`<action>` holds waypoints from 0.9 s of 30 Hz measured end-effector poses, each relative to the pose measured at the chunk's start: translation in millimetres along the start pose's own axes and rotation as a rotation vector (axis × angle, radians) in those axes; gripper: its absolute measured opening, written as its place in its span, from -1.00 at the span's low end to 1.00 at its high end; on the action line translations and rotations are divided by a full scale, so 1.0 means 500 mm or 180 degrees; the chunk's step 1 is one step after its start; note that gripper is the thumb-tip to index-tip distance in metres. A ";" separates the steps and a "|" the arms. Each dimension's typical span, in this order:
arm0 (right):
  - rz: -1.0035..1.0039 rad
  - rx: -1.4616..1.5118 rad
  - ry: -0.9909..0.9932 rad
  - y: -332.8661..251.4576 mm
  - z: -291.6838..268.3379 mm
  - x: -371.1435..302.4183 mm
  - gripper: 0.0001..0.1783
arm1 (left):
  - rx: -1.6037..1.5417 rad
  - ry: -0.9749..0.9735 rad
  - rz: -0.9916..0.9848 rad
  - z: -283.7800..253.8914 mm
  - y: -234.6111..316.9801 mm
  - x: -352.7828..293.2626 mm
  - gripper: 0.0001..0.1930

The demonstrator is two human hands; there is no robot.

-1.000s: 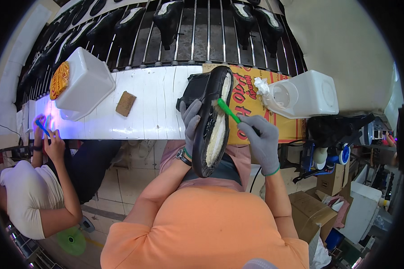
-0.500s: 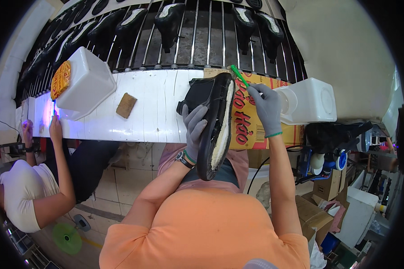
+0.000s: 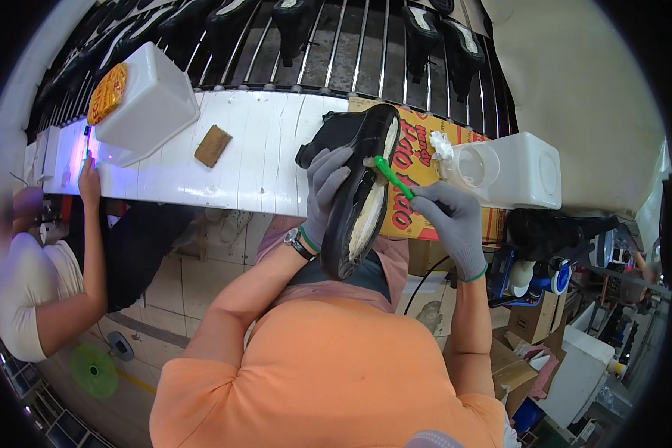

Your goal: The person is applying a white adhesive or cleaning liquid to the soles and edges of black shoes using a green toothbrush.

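White workbench (image 3: 261,172), running left to right in front of me, with a rack of black shoes behind it; a co-worker's hand (image 3: 89,175) rests on its far left end. Large white plastic jug (image 3: 145,101) with an orange label, lying on the bench at left. Second white jug (image 3: 519,172), open-mouthed, at right, beside a yellow cardboard sheet (image 3: 425,187) with red print. Black shoe (image 3: 358,190), sole up and pale inside the rim, held over the bench edge, tilted toward me; my left hand (image 3: 322,190), in a grey glove, wraps closed around its side. Brown sponge block (image 3: 213,145), loose on the bench between jug and shoe. Green brush (image 3: 393,178), pinched tight in my gloved right hand (image 3: 449,220), its head touching the sole near the toe end
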State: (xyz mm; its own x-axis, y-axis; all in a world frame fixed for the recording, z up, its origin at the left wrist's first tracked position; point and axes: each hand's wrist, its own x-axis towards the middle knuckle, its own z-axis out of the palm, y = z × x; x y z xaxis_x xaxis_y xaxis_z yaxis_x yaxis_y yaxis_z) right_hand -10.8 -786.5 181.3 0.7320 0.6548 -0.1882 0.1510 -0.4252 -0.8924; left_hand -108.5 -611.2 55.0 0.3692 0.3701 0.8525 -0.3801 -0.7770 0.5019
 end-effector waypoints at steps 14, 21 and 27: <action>-0.1293 -0.0551 -0.0352 -0.086 0.019 -0.099 -0.75 | 0.0033 -0.0507 -0.0097 -0.051 0.042 0.065 -0.41; -0.2145 -0.1041 -0.0087 -0.137 0.005 -0.116 -0.69 | -0.0127 -0.1024 -0.0310 -0.113 0.104 0.119 -0.28; -0.2810 -0.1308 0.0178 -0.160 -0.014 -0.095 -0.65 | -0.0699 -0.1947 -0.0568 -0.146 0.129 0.184 -0.21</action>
State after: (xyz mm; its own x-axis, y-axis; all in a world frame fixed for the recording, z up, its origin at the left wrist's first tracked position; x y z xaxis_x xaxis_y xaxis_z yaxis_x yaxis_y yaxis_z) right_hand -53.0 -788.0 264.5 0.2733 0.8164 0.5087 0.8725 0.0123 -0.4885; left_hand -160.9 -589.8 176.5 0.8316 0.0779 0.5498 -0.4083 -0.5852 0.7006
